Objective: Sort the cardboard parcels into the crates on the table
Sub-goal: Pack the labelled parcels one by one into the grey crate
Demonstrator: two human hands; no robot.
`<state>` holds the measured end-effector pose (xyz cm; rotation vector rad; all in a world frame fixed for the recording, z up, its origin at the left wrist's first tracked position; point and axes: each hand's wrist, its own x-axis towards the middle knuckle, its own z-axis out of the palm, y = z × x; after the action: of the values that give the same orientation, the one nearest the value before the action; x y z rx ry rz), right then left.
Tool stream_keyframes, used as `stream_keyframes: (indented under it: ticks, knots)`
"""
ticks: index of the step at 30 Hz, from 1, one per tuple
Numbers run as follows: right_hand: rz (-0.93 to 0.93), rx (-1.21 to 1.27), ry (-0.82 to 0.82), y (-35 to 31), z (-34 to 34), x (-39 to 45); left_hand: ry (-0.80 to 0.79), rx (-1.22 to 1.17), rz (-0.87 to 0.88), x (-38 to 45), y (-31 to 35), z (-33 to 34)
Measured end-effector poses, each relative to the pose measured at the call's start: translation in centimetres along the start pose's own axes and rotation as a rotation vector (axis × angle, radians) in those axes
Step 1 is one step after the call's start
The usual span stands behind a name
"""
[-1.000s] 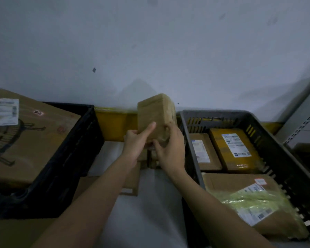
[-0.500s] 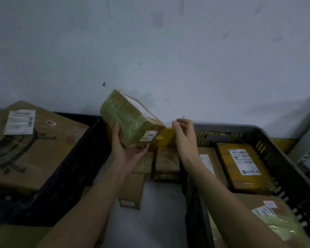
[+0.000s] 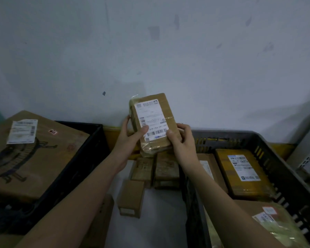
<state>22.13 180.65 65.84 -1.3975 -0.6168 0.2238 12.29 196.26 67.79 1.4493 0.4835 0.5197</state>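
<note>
I had both hands on a small cardboard parcel (image 3: 155, 122), raised above the bench (image 3: 150, 221) in front of the pale wall (image 3: 168, 51), its white shipping label (image 3: 150, 120) turned toward the camera. My left hand (image 3: 131, 138) gripped the parcel's left edge, thumb pressed across the lower part of the label and fingers wrapped behind. My right hand (image 3: 181, 142) closed its grip on the lower right corner, thumb on the front beside the barcode, fingers curled around the side. The parcel was tilted slightly, top leaning left, and was wrapped in clear tape. Directly below it, several small brown boxes (image 3: 156, 171) sat on the bench between the two crates, with another small box (image 3: 132, 198) nearer to me. The black crate (image 3: 89, 158) on the left held a large cardboard carton (image 3: 30, 158) with a white label, rising above the crate's rim. The grey crate (image 3: 284, 167) on the right held a yellow-taped parcel (image 3: 243, 174) with a label, a brown parcel beside it partly hidden by my right forearm, and a parcel in yellowish plastic wrap (image 3: 276, 224) at the near end.
</note>
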Motion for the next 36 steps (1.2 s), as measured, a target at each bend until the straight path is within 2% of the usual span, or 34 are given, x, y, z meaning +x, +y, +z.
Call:
stream_keyframes:
  ticks: [8, 13, 16, 17, 19, 21, 23, 27, 29, 31, 33, 34, 36]
  knots:
    - [-0.014, 0.083, 0.064, -1.2, -1.0, -0.2, 0.007, -0.084, 0.049, 0.0, 0.5, 1.0]
    - [0.284, 0.265, 0.072, -1.0, -2.0, 0.1, 0.035, -0.183, 0.041, 0.2, 0.7, 3.3]
    - [0.218, 0.248, 0.145, -1.7, -3.6, 0.9, -0.045, -0.038, -0.024, -0.2, 0.5, 4.9]
    - [0.175, 0.193, 0.174, -2.3, -4.4, 1.2, -0.020, 0.030, -0.033, -0.2, 0.5, 5.0]
    - [0.088, 0.072, 0.185, -3.7, -6.4, 1.9, 0.127, 0.207, 0.010, 0.1, 1.0, 4.6]
    - [0.025, -0.064, 0.120, -4.8, -8.8, 2.4, 0.203, 0.410, 0.164, 0.5, 2.0, 4.0]
    - [0.000, -0.178, -0.006, -6.0, -10.6, 2.6, 0.058, 0.551, 0.277, 0.8, 3.5, 3.8]
    - [-0.030, -0.301, -0.298, -8.6, -12.3, 3.1, -0.497, 0.688, 0.159, 0.7, 5.8, 4.9]
    - [-0.024, -0.260, -0.334, -9.7, -12.7, 3.4, -0.568, 0.635, 0.137, 0.5, 6.3, 5.8]
    - [-0.010, -0.198, -0.192, -10.1, -13.3, 3.6, -0.464, 0.478, 0.150, 0.2, 6.0, 7.0]
    - [0.076, -0.113, -0.032, -9.6, -14.1, 3.5, -0.288, 0.282, 0.116, 0.2, 5.1, 8.7]
    - [0.135, -0.107, -0.028, -9.0, -14.4, 3.1, -0.214, 0.204, 0.070, 0.1, 4.7, 9.8]
    - [0.217, -0.119, -0.151, -7.1, -14.4, 2.1, -0.149, 0.105, -0.040, 0.0, 3.8, 12.0]
